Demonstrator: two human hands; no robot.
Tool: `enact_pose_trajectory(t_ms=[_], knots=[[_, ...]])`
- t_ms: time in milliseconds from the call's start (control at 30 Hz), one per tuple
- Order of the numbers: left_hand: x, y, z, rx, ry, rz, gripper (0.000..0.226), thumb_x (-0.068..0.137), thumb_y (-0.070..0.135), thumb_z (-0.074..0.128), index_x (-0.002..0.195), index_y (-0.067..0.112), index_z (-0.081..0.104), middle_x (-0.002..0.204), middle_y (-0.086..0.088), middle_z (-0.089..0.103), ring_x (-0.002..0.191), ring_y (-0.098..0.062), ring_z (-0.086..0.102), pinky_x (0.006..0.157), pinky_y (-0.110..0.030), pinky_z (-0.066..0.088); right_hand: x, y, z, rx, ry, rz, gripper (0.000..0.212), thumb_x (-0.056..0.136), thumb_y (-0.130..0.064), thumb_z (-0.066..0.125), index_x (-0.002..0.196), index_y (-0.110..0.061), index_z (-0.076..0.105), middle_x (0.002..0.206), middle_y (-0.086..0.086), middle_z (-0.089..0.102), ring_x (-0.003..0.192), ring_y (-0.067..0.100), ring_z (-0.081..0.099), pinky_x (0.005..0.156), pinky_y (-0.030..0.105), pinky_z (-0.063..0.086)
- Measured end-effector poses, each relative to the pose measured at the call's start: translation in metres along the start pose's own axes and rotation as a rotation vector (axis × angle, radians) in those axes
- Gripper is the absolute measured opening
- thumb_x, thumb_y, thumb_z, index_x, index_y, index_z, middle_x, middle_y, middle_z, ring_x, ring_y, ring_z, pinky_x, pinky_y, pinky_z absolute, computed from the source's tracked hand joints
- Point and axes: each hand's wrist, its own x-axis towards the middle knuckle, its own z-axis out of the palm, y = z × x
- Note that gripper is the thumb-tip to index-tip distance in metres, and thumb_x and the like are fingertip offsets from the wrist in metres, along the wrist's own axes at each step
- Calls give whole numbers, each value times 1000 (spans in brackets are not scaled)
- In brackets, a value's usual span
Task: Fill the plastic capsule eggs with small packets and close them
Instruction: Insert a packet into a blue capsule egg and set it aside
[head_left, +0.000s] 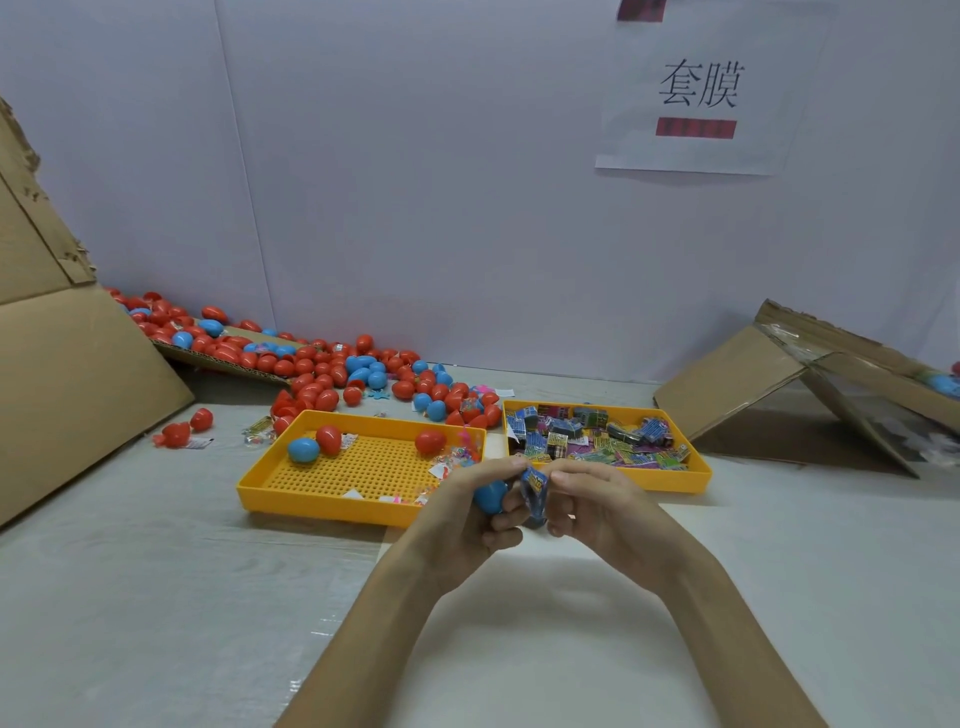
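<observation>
Pale tabletop under a white wall: the left hand (467, 514) curls round a blue capsule egg (491, 496), and the right hand (597, 504) pinches a small packet (535, 486) touching it, so this looks like the filling step (the egg's opening is hidden). Next, I judge, the packet needs tucking fully inside before closing. Just beyond the grip, the right yellow tray (696, 475) holds spare packets (587, 436). Beyond and leftward, the left yellow tray (249, 491) holds three eggs (304, 449) and scraps.
</observation>
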Motion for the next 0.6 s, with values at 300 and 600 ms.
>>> enact_pose_trajectory(t_ms=[300, 600], knots=[[1, -1, 2, 12, -28, -12, 55, 72, 38, 80, 105, 3, 53, 66, 0, 40, 53, -7, 33, 45, -17, 27, -1, 1, -5, 75, -14, -55, 27, 81, -6, 62, 105, 1, 72, 94, 14, 67, 76, 18, 57, 67, 26, 50], [3, 3, -4, -350, 47, 43, 37, 92, 48, 56, 95, 10, 57, 63, -3, 37, 49, -11, 35, 39, -20, 29, 4, 2, -8, 198, 157, -97, 27, 79, -6, 62, 96, -15, 81, 83, 0, 70, 66, 12, 61, 63, 26, 53]])
